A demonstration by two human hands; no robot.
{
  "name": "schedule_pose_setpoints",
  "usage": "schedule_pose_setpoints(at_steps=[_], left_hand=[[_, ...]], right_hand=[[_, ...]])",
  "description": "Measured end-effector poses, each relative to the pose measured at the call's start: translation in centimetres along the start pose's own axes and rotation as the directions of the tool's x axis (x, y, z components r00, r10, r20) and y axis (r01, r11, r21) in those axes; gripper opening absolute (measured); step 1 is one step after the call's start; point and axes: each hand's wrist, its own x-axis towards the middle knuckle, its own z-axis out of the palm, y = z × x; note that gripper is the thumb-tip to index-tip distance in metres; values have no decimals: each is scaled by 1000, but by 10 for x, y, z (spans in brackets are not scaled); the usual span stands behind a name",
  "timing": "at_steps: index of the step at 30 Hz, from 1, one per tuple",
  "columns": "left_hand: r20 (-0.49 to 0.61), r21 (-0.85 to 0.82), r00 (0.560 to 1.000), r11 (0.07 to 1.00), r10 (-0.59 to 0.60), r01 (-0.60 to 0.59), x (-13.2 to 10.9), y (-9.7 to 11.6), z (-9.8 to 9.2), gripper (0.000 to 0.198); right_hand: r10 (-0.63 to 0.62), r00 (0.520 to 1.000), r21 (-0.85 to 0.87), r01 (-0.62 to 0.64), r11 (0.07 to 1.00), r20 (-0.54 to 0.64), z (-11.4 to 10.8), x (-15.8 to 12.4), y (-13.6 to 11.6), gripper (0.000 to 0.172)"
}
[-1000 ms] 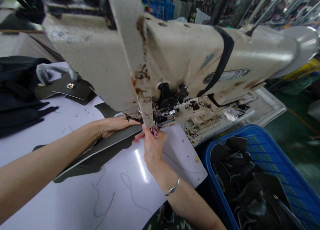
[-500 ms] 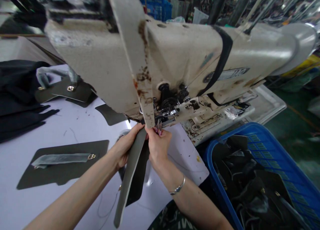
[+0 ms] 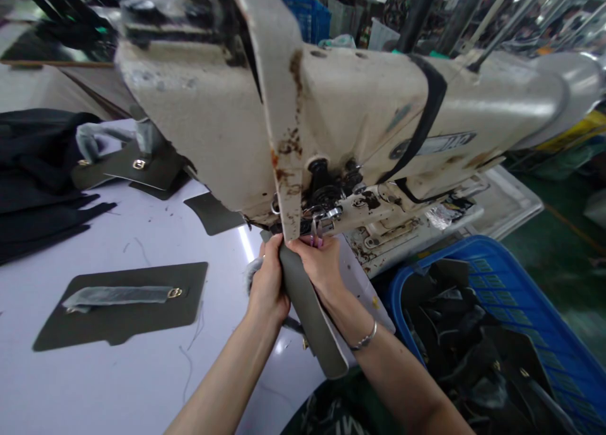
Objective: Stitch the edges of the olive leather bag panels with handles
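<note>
Both of my hands are up under the head of a cream industrial sewing machine (image 3: 360, 107). My left hand (image 3: 267, 280) is closed on the left side of a dark olive-grey leather panel (image 3: 307, 309), which stands on edge and hangs down toward me. My right hand (image 3: 322, 264) pinches the panel's top end right at the needle area, with a small pink-handled tool in its fingers. A bracelet sits on the right wrist.
A flat dark panel with a grey strap and ring (image 3: 123, 299) lies on the white table (image 3: 95, 372) at left. More panels with buckles (image 3: 137, 166) and black fabric (image 3: 33, 170) lie further back. A blue crate of dark pieces (image 3: 511, 334) stands at right.
The panel has swung from lying flat under my left forearm to hanging on edge between both hands. My left hand moved right and now grips it beside the right hand.
</note>
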Motion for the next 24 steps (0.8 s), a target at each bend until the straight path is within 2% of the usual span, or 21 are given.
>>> schedule_pose_setpoints(at_steps=[8,13,18,24], left_hand=[[-68,-101,997,995,-30,23,5,4,8,35],[-20,-138,1000,990,-11,8,8,7,10,32],[-27,-157,999,988,-18,13,6,8,12,25],[-52,-150,999,988,12,-20,10,7,11,35]], right_hand=[[-17,999,-38,18,999,31,-4,6,-2,24],[-17,999,-41,19,999,45,-5,6,-5,23],[-34,999,-82,37,996,40,-7,3,-6,24],[-36,998,-92,42,995,61,-12,7,2,19]])
